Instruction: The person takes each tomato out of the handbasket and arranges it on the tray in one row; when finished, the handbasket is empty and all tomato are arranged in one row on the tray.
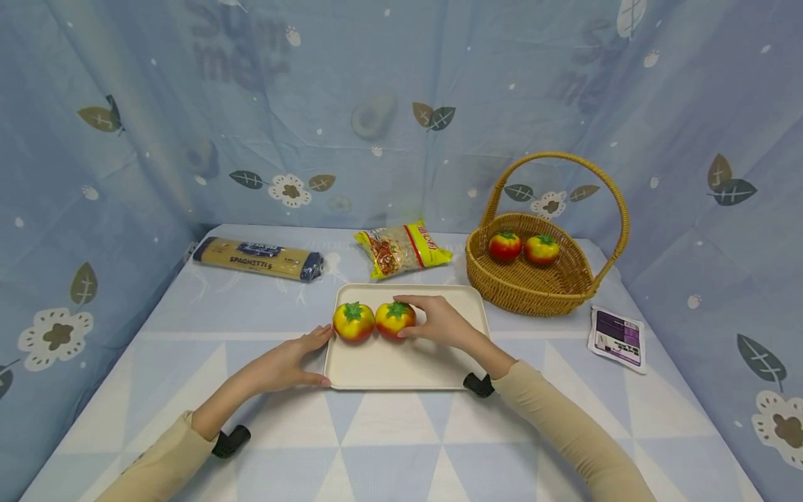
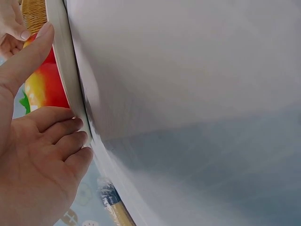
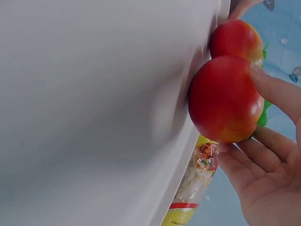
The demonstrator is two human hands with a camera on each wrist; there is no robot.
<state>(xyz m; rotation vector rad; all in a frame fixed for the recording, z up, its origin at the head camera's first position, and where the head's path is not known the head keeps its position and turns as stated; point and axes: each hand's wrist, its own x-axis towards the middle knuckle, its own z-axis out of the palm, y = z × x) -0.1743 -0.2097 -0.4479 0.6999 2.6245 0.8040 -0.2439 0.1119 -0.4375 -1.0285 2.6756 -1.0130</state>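
Note:
Two red-and-yellow toy tomatoes with green tops sit side by side on the left half of a cream tray (image 1: 401, 369). My right hand (image 1: 442, 322) holds the right tomato (image 1: 390, 322) between thumb and fingers; the right wrist view shows this tomato (image 3: 225, 99) close up, against its neighbour. Beside the left tomato (image 1: 353, 324), my left hand (image 1: 291, 361) rests at the tray's left edge, thumb and fingers spread. In the left wrist view, the left fingertips touch the tray rim (image 2: 70, 61). Most of the right fingers are hidden behind the tomato in the head view.
A wicker basket (image 1: 527, 300) with a tall handle stands at the back right, holding two more tomatoes (image 1: 505, 247). A spaghetti pack (image 1: 257, 259) lies back left, and a yellow noodle bag (image 1: 401, 249) behind the tray. A purple-and-white pouch (image 1: 617, 339) lies at the right.

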